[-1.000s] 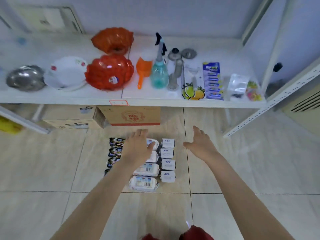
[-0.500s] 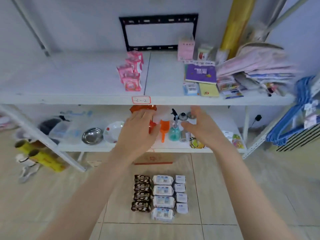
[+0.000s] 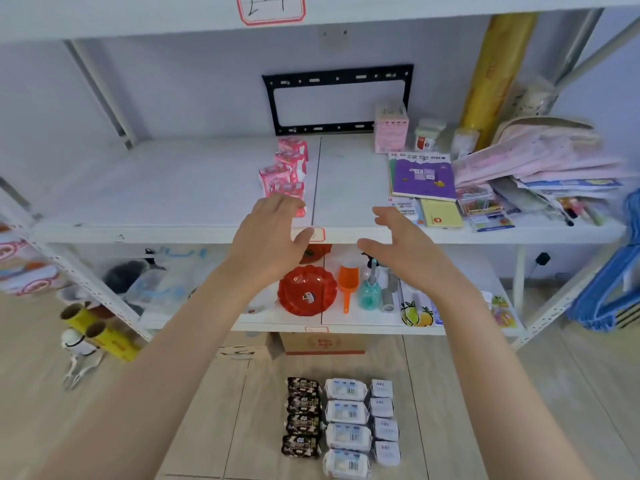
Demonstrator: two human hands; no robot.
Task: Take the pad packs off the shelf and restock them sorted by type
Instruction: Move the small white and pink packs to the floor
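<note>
Several pink pad packs (image 3: 286, 171) stand in a row on the white middle shelf (image 3: 173, 188). My left hand (image 3: 268, 237) hovers just in front of the nearest pink pack, fingers relaxed, holding nothing. My right hand (image 3: 398, 249) is raised beside it at the shelf's front edge, open and empty. On the floor lie three sorted rows: dark packs (image 3: 302, 416), large white packs (image 3: 346, 427) and small white ABC packs (image 3: 383, 420).
Books (image 3: 424, 174), a pink box (image 3: 391, 128), folded cloths (image 3: 540, 157) and a yellow roll (image 3: 491, 74) fill the shelf's right side. Red bowls (image 3: 306, 289), an orange scoop (image 3: 347, 284) and a spray bottle (image 3: 370, 289) sit on the lower shelf. A cardboard box (image 3: 322, 342) stands beneath.
My view and both hands have risen from the packs on the floor up to the middle shelf. Both hands now sit close to the pink packs, still empty.
</note>
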